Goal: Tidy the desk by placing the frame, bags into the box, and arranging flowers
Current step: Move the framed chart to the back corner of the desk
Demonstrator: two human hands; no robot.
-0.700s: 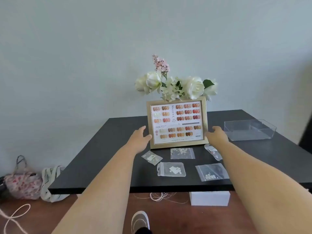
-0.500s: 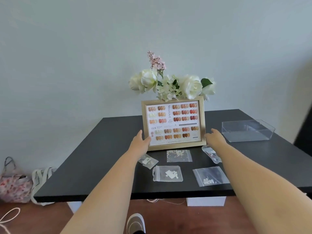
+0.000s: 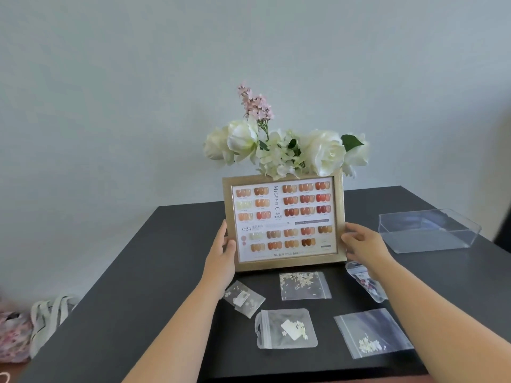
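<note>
Both hands grip the frame by its side edges, the left hand on the left rail, the right hand on the right; it stands upright near the middle of the table, just in front of the flowers; the box sits well apart to the right; five small bags lie in front. Tilting the frame back could knock the flowers; swinging it low could sweep the bags away.

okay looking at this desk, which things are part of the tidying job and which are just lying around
Part of the job: gold frame, held by left hand and right hand; five small bags; clear box; flowers.

Just lying about: tote bags on the floor.
</note>
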